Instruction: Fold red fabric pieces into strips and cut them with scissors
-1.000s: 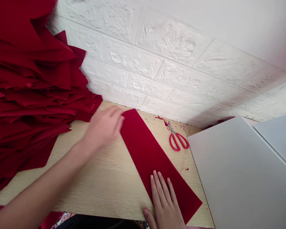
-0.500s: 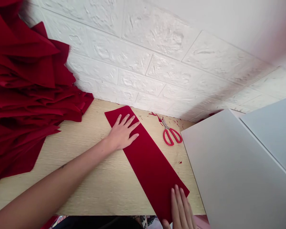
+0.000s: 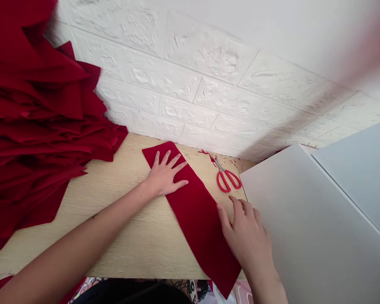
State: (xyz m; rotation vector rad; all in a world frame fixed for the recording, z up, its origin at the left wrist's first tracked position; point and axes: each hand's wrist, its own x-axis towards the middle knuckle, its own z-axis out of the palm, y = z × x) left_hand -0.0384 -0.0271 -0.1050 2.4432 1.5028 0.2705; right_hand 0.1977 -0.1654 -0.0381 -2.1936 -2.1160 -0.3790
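Observation:
A long strip of dark red cloth (image 3: pixel 199 211) lies slantwise on the wooden table, its near end hanging past the front edge. Flat on its far part rests my left hand (image 3: pixel 164 174), fingers spread. My right hand (image 3: pixel 247 228) is beside the strip's right edge, thumb at that edge and the loosely bent fingers apart from it; nothing shows in its grasp. Beyond my right hand are scissors (image 3: pixel 225 176) with red handles, lying on the table with their blades pointing toward the wall.
A tall, ruffled pile of red cloth (image 3: pixel 44 122) fills the left side. On the right stands a large pale grey panel or box (image 3: pixel 307 228). Behind the table (image 3: pixel 139 240) rises a white brick-patterned wall (image 3: pixel 177 80). Small red scraps (image 3: pixel 204 152) lie along its foot.
My right hand has moved from the strip's near end up along its right edge, and its flat fingers have bent. My left hand stays spread on the cloth. The near end now hangs lower.

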